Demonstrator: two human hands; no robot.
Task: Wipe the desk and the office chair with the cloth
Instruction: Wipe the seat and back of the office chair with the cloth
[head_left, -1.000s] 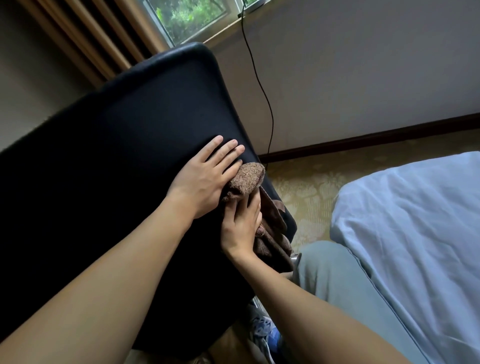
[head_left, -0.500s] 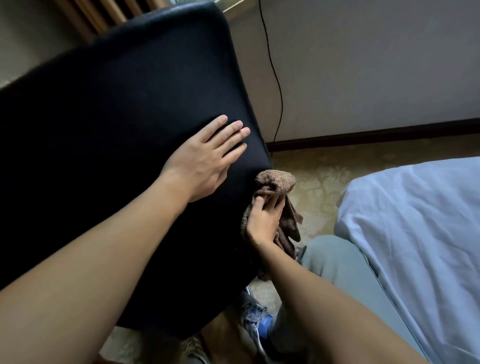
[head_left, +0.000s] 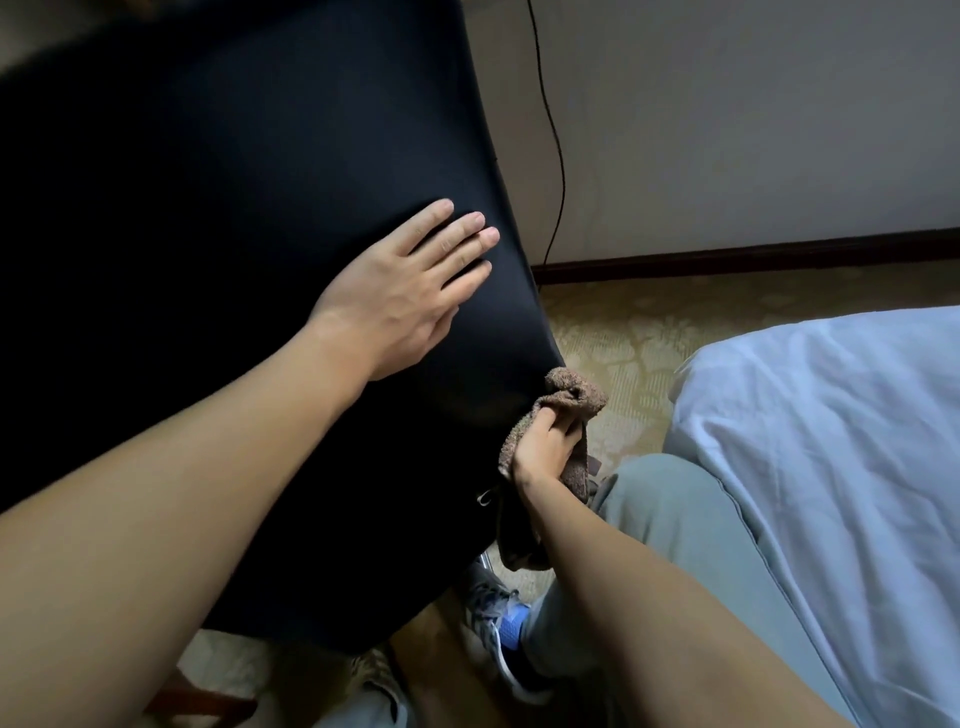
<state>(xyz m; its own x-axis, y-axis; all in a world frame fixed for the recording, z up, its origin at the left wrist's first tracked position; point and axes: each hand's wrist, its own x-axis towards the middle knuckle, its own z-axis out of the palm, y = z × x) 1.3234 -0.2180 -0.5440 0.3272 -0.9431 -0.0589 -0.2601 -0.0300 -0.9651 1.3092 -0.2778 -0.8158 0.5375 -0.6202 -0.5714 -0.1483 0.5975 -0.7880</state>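
Office chair backrest (head_left: 223, 208): black, wiping apparently under way.
Left hand (head_left: 400, 296): fingers straight, flat on the panel, bracing it.
Right hand (head_left: 545, 449): curled round brown cloth (head_left: 574, 397), pressed at the backrest's four-o'clock edge.
Desk: out of view, progress unknown.

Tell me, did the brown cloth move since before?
Yes. The cloth slid down the edge of the chair, from right beside the left hand to well below it.

The right hand (head_left: 545, 448) and cloth (head_left: 574, 399) have slid down the chair (head_left: 234, 208) edge — clear of the left hand (head_left: 400, 291).
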